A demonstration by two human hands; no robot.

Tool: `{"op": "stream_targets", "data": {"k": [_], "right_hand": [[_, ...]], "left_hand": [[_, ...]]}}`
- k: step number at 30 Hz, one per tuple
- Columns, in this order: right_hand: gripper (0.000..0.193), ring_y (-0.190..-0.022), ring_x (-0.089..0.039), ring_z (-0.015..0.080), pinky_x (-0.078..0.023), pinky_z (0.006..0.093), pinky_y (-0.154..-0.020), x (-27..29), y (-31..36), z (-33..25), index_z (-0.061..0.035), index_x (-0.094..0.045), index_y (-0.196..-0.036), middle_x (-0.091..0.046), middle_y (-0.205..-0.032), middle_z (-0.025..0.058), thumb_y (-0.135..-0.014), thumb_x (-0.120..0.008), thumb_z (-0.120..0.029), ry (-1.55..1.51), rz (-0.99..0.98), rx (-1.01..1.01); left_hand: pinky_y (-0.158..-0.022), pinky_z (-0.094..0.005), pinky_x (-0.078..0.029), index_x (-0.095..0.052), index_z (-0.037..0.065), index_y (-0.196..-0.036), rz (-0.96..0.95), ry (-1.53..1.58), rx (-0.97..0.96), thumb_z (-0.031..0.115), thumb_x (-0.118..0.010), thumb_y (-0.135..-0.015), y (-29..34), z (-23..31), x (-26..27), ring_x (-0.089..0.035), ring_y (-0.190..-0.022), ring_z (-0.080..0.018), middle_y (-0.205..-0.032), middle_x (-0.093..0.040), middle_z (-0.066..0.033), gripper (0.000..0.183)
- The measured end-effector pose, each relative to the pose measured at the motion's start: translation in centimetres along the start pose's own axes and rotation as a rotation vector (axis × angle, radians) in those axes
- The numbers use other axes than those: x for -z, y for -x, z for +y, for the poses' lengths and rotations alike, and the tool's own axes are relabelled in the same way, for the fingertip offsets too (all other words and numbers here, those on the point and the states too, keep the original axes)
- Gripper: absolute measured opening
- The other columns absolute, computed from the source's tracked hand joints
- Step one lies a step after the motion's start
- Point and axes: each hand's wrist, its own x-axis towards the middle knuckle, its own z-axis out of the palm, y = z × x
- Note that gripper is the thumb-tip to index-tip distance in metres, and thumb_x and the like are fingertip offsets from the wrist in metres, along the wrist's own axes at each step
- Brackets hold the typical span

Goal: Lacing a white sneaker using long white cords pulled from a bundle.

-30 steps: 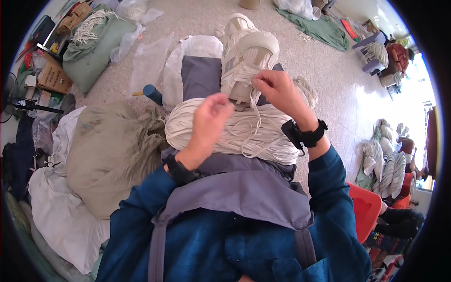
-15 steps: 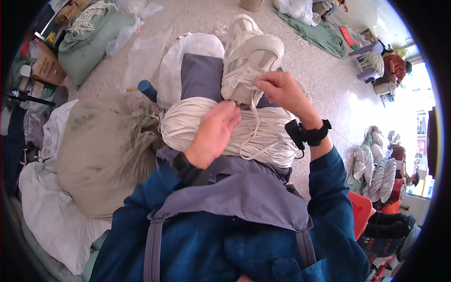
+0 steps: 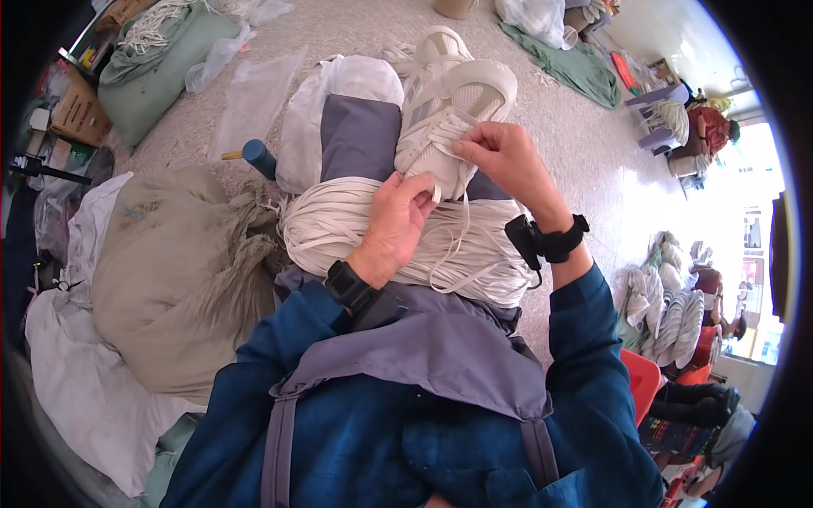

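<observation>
A pale cream mesh sneaker point(image 3: 446, 110) is propped on the lap above a thick bundle of off-white flat laces point(image 3: 406, 237). A lace end is pinched shut between the right hand point(image 3: 500, 157) fingers at the eyelets, while the left hand point(image 3: 398, 220), fingers curled closed, grips the shoe's tongue end. The lace could slip from the eyelet if tension loosens. A brown cardboard box point(image 3: 78, 114) sits far left.

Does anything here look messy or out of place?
Nothing looks damaged. The shoe is half laced, loose lace ends trailing over the lace bundle on the lap, both hands at them. Bags and plastic litter the floor.
</observation>
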Motion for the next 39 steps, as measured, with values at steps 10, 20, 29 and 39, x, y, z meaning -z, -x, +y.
{"op": "stream_targets", "data": {"k": [10,20,29,39], "right_hand": [[0.024,-0.062,-0.051,0.0047,-0.042,0.0254,-0.054,0.2,0.4,0.1,0.0041,-0.071,-0.085,-0.062,-0.068,-0.0013,-0.092,-0.074,-0.019,-0.145,-0.03,-0.018],[0.019,-0.069,-0.055,0.0053,-0.046,0.0229,-0.06,-1.2,3.8,1.6,0.001,-0.062,-0.097,-0.06,-0.074,-0.0009,-0.088,-0.075,-0.009,-0.215,-0.036,-0.002],[0.022,-0.067,-0.054,0.0095,-0.045,0.0286,-0.061,1.4,4.8,-1.0,0.0027,-0.064,-0.094,-0.061,-0.073,0.0013,-0.092,-0.071,-0.018,0.152,-0.129,0.038],[0.026,-0.054,-0.046,0.003,-0.037,0.0192,-0.05,4.5,-0.7,-19.5,0.002,-0.066,-0.116,-0.059,-0.074,-0.0012,-0.106,-0.052,-0.018,-0.471,-0.441,0.358]], "left_hand": [[-0.087,-0.0299,-0.054,-0.056,0.005,-0.136,-0.124,-0.149,-0.058,0.01,-0.065,-0.095,-1.4,0.4,-1.5,-0.064,-0.11,-0.0144,-0.125,-0.064,-0.0044,0.042],[-0.07,-0.0314,-0.049,-0.062,0.009,-0.127,-0.033,-0.201,0.05,0.023,-0.065,-0.097,-1.3,1.3,-2.1,-0.066,-0.095,-0.0134,-0.112,-0.069,-0.0022,0.034],[-0.075,-0.0378,-0.052,-0.061,0.011,-0.129,-0.117,-0.147,0.091,0.029,-0.061,-0.099,-1.4,1.7,-1.4,-0.066,-0.101,-0.0158,-0.113,-0.069,-0.0026,0.034],[-0.084,-0.0445,-0.056,-0.059,0.011,-0.131,-0.111,-0.052,0.137,0.034,-0.061,-0.101,-1.7,1.2,-1.5,-0.068,-0.107,-0.0209,-0.122,-0.068,-0.0045,0.038]]}}
